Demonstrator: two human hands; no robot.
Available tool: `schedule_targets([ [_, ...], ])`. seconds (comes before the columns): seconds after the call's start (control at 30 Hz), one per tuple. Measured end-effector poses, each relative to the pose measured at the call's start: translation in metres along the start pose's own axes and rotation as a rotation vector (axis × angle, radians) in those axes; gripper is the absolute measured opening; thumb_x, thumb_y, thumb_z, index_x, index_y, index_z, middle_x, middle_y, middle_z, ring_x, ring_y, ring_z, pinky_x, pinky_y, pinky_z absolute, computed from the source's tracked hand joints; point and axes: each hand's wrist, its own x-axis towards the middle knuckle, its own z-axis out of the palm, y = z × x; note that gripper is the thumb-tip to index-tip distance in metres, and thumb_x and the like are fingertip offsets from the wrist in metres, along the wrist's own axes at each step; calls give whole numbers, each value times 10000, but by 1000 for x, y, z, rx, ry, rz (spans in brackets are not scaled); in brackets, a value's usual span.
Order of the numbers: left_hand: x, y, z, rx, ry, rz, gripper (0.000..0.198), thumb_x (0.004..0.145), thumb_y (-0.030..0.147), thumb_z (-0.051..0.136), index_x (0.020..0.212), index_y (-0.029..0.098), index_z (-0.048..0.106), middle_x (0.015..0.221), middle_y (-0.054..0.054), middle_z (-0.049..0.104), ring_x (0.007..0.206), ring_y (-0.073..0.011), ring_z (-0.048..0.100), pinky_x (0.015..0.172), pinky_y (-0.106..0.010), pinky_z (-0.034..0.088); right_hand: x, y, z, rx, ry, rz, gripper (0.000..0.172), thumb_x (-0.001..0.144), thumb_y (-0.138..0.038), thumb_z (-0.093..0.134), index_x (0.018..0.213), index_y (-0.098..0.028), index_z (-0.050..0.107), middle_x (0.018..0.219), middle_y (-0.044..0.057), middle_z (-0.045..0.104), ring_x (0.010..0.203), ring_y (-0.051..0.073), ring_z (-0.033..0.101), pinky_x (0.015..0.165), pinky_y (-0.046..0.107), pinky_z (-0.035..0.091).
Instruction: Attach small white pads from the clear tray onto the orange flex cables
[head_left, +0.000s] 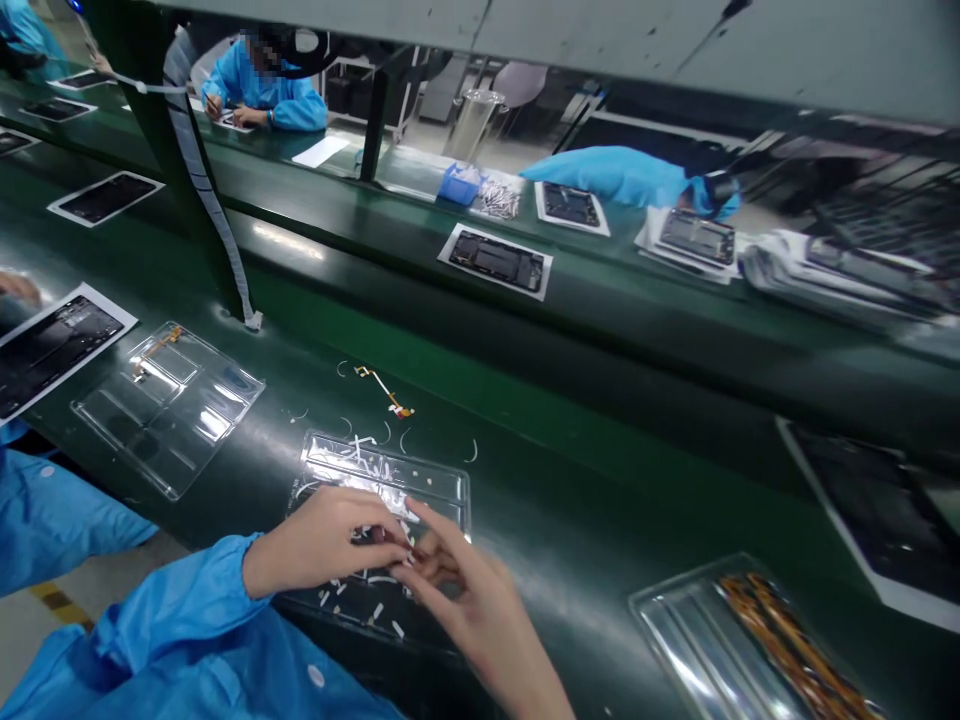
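My left hand point(326, 538) and my right hand point(476, 598) meet over a clear plastic tray point(442, 483). The fingertips of both are pinched together around something small and dark, mostly hidden by the fingers, whose kind I cannot make out. White strips and scraps point(360, 450) lie in the tray and spill onto the bench below it. Beyond the tray rests a flex cable point(382, 388), orange with a white middle, among thin curved white slivers.
Another clear tray point(187, 440) with an orange flex cable stands left. At lower right, a clear tray point(675, 610) holds several orange-brown flex strips. Dark device panels point(495, 260) lie on white sheets along the green bench point(570, 560). A grey-wrapped post point(202, 180) rises at left. Co-workers point(292, 100) sit opposite.
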Motion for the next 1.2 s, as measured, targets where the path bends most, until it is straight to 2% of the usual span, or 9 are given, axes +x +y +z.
schedule_targets([
  [0.1, 0, 0, 3, 3, 60, -29, 56, 905, 211, 700, 918, 199, 753, 840, 5, 720, 775, -137, 647, 726, -236, 473, 1, -3, 0, -101, 92, -105, 391, 974, -242, 617, 1362, -292, 608, 957, 17, 728, 809, 153, 718, 781, 244, 603],
  [0.2, -1, -1, 2, 31, 78, -61, 70, 874, 178, 691, 916, 192, 747, 807, 10, 695, 750, -132, 632, 699, -230, 457, 1, -3, 1, -161, 157, -184, 325, 991, -223, 587, 1309, -275, 638, 1002, 31, 742, 876, 159, 730, 820, 239, 597],
  [0.43, -3, -6, 1, 94, 76, -66, 102, 871, 184, 662, 916, 197, 752, 811, 8, 714, 723, -135, 618, 688, -238, 439, 9, 7, 10, -201, 204, -222, 251, 997, -230, 587, 1239, -246, 650, 978, 34, 742, 841, 165, 729, 769, 237, 586],
  [0.57, 1, -9, 4, 88, 84, -70, 93, 868, 180, 659, 892, 191, 748, 778, 13, 698, 711, -130, 620, 678, -230, 433, 12, 8, 10, -250, 197, -245, 106, 1005, -221, 565, 1025, -233, 668, 904, 18, 707, 784, 154, 692, 717, 232, 544],
  [0.77, 3, -12, 11, 79, 72, -88, 84, 861, 185, 675, 898, 193, 750, 791, 12, 708, 727, -134, 639, 699, -230, 445, 11, 11, 14, -333, 193, -264, 124, 978, -150, 514, 902, -217, 586, 806, -2, 598, 694, 133, 613, 646, 226, 475],
  [0.9, 2, -13, 14, 63, 81, -127, 55, 841, 182, 692, 859, 187, 743, 763, 15, 694, 704, -128, 624, 683, -222, 438, 11, 19, 25, -460, 282, -313, 143, 956, -117, 496, 874, -213, 562, 781, 0, 562, 644, 133, 573, 613, 234, 439],
  [1.03, 4, -17, 19, -65, 99, -216, 27, 815, 186, 707, 793, 172, 713, 722, 22, 671, 647, -113, 576, 600, -202, 406, 13, 22, 35, -579, 397, -378, 137, 946, -107, 508, 872, -210, 562, 745, 3, 559, 602, 140, 538, 575, 252, 393],
  [1.2, 9, -20, 23, -139, 168, -286, 87, 843, 229, 693, 800, 162, 729, 723, 10, 668, 644, -116, 560, 592, -209, 404, 13, 20, 35, -544, 423, -428, 145, 918, -78, 507, 870, -206, 555, 737, 6, 573, 605, 143, 550, 573, 252, 406],
])
